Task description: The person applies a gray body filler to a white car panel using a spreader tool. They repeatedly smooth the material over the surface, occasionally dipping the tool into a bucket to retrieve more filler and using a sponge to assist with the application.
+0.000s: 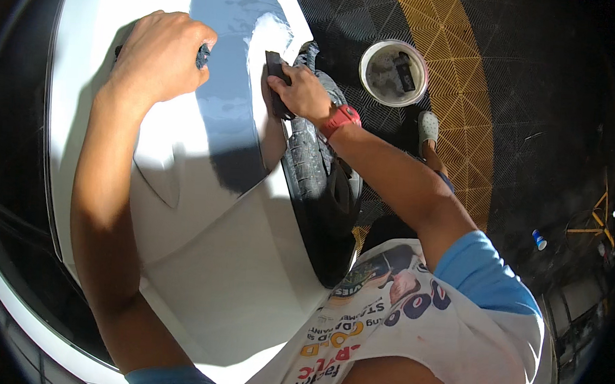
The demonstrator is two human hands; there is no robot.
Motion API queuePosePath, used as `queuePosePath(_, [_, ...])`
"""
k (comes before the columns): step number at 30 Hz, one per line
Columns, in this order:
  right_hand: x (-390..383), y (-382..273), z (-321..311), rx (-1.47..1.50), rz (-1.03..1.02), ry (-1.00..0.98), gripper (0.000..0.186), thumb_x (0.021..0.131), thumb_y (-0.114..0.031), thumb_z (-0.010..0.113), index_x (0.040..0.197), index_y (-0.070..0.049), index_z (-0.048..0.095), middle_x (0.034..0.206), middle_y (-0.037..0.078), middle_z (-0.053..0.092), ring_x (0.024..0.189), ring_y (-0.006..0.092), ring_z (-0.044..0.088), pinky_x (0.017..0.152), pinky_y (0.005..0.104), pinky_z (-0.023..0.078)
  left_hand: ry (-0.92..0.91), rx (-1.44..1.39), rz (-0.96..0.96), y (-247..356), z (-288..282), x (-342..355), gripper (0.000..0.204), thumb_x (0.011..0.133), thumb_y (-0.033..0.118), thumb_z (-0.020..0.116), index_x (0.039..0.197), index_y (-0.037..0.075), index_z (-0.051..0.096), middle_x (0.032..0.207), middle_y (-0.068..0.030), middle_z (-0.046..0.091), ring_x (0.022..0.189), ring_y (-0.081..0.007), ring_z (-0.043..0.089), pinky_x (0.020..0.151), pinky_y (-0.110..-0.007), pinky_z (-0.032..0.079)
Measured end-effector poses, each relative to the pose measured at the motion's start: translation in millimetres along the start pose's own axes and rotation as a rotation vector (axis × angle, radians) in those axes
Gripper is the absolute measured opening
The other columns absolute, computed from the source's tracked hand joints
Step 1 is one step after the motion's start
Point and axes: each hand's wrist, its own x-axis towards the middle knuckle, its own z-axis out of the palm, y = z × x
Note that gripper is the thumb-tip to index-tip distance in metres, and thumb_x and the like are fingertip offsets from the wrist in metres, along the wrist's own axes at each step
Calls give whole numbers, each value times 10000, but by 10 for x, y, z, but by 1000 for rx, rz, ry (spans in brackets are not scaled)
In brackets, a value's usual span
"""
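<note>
A white car panel [160,246] carries a broad grey patch [222,141] with a whitish smear at its upper right. On the panel's upper left, my left hand [161,56] is closed round something dark and crumpled, mostly hidden by my fingers. My right hand [301,92] grips a black rectangular block [274,65] against the panel at the right border of the grey patch, just beside the wheel arch. The dark tyre [303,163], marked with whitish dust, lies below and right of that hand.
A round bucket [419,64] with murky liquid and a black object inside stands on dark floor tiles with a yellow band [462,75]. A foot in a pale clog [428,127] is below it. At the right are a small blue container [538,239] and a yellow stand [587,230].
</note>
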Motion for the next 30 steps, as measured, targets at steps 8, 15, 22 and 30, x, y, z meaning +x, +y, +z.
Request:
queuePosePath(8, [-1733,-866,-317,26,-167,-102,721,983,-353,741,1587,-43,499,1354,296,588,1179,475,677,916,487,611,-150,-1,-79,43,-1,-117,184,792,121,856,965,81,812,905,-136,750,948,-306,745,928,-444,601])
queuePosePath(15, [20,-185,-40,-10,-31,3,587,1021,-410,679,1429,8,615,1179,338,662,992,500,716,861,512,599,-132,19,-62,27,-52,29,163,785,132,862,932,90,804,904,-131,749,961,-316,748,927,-449,600])
queuePosePath(22, [-1497,-902,-301,109,-185,-99,692,982,-302,762,1555,-3,515,1389,308,543,1182,483,667,909,506,616,-144,1,-65,29,-2,-50,142,787,130,857,905,86,790,899,-135,746,958,-313,749,926,-449,596])
queuePosePath(30, [56,-374,-24,65,-85,7,598,1041,-408,676,1419,53,630,1187,367,649,1052,486,681,925,487,563,-129,45,-42,13,-41,-5,129,780,116,847,888,88,782,902,-136,748,961,-311,750,924,-458,599])
